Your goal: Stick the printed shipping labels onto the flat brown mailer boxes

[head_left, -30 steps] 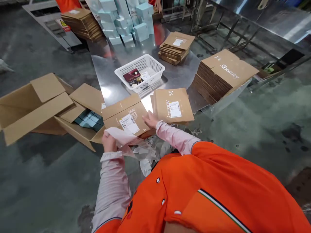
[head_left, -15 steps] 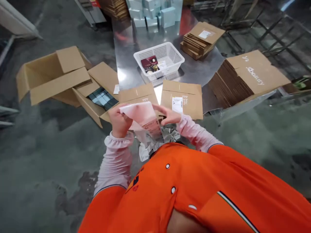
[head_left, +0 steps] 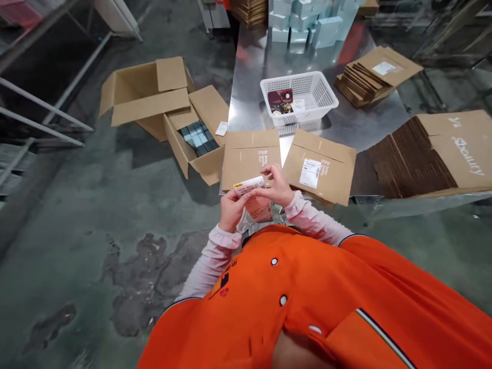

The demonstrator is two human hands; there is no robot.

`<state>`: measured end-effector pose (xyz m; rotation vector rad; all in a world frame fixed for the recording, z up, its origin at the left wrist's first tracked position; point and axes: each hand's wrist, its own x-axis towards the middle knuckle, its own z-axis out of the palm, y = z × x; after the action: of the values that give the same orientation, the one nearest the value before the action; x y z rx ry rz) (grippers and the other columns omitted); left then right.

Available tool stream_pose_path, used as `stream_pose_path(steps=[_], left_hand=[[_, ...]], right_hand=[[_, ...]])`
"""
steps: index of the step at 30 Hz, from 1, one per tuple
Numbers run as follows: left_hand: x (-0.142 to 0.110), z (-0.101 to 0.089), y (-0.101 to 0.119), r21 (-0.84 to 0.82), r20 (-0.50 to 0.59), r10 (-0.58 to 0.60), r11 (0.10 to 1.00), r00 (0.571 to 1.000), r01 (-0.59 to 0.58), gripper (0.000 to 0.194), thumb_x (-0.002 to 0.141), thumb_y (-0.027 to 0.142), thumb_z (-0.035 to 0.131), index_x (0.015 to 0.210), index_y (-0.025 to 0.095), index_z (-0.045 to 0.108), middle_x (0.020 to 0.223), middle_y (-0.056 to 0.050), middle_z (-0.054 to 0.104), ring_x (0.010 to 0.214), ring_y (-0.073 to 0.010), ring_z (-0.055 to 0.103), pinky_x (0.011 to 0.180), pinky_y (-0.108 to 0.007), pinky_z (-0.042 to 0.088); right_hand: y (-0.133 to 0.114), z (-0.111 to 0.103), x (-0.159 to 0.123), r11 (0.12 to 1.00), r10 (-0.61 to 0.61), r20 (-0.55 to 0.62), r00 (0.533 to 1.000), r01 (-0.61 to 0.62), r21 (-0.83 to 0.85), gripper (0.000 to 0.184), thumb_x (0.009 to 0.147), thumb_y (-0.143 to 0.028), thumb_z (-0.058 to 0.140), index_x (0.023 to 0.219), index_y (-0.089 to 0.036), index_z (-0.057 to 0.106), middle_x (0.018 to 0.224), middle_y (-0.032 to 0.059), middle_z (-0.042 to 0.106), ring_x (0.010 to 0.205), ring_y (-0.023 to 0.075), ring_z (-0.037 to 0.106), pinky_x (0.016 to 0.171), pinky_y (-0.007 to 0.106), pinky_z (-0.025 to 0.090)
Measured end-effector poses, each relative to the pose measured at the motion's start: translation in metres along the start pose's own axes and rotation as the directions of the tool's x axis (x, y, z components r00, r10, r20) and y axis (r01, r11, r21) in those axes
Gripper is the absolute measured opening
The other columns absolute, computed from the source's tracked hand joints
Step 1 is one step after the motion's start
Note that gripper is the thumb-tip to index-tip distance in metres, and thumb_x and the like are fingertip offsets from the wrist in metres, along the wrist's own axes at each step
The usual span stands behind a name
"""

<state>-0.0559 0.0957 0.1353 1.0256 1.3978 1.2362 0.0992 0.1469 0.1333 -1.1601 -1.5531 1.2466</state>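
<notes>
Left hand and right hand sit closer together than a moment earlier, both closed on a pinkish translucent plastic packet with a white label, held just before a flattened brown cardboard box.

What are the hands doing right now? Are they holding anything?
Left hand: closed, holding a packet.
Right hand: closed, pinching the same packet.
</notes>
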Motion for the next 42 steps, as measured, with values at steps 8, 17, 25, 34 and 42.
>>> stream_pose_path(steps=[8,17,25,34,42], left_hand=[[0.006,-0.016,-0.037,-0.278,-0.2,-0.216,0.948,0.956,0.156,0.038,0.056,0.043,0.082,0.079,0.015,0.071,0.083,-0.006,0.073,0.077,-0.0182,0.065,0.079,-0.032,0.052],[0.003,-0.024,-0.05,-0.345,-0.181,-0.304,0.91,0.935,0.229,0.04,0.052,0.038,0.086,0.08,0.013,0.071,0.086,-0.006,0.073,0.08,-0.0172,0.065,0.079,-0.029,0.051],[0.003,-0.012,-0.044,-0.084,-0.073,-0.201,0.977,0.977,0.195,0.038,0.062,0.041,0.081,0.086,0.013,0.072,0.087,-0.007,0.073,0.078,-0.0184,0.064,0.075,-0.029,0.05],[0.013,0.021,-0.043,-0.065,-0.054,-0.109,0.992,0.993,0.106,0.038,0.068,0.051,0.074,0.073,0.014,0.066,0.071,-0.002,0.064,0.067,-0.0136,0.055,0.066,-0.024,0.044],[0.02,0.03,-0.062,-0.062,-0.333,0.003,0.998,0.943,-0.025,0.047,0.07,0.055,0.071,0.054,0.019,0.044,0.053,0.004,0.042,0.053,-0.0092,0.036,0.053,-0.022,0.034]], right_hand=[[0.064,-0.05,0.059,0.78,0.076,0.107,0.991,0.008,-0.626,0.051,0.093,-0.043,0.049,0.133,-0.011,0.054,0.137,0.0167,0.054,0.131,0.0296,0.047,0.115,0.051,0.028],[0.138,-0.108,0.043,0.439,0.183,0.024,0.983,-0.06,-0.896,0.048,0.098,-0.042,0.034,0.128,-0.013,0.057,0.139,0.0145,0.053,0.142,0.0313,0.031,0.118,0.06,0.007],[0.094,-0.081,0.024,0.7,0.052,0.021,0.998,-0.022,-0.714,0.048,0.097,-0.042,0.04,0.129,-0.012,0.058,0.136,0.0168,0.054,0.132,0.0273,0.044,0.113,0.047,0.031],[0.012,-0.023,0.011,0.874,0.097,0.3,0.949,0.063,-0.482,0.03,0.086,-0.039,0.062,0.088,-0.013,0.076,0.061,0.0006,0.062,0.059,0.0098,0.05,0.06,0.023,0.035],[0.013,-0.014,0.033,0.954,0.202,0.252,0.947,-0.131,-0.27,0.033,0.074,-0.039,0.074,0.092,-0.012,0.072,0.077,0.0044,0.068,0.068,0.0122,0.059,0.064,0.024,0.044]])
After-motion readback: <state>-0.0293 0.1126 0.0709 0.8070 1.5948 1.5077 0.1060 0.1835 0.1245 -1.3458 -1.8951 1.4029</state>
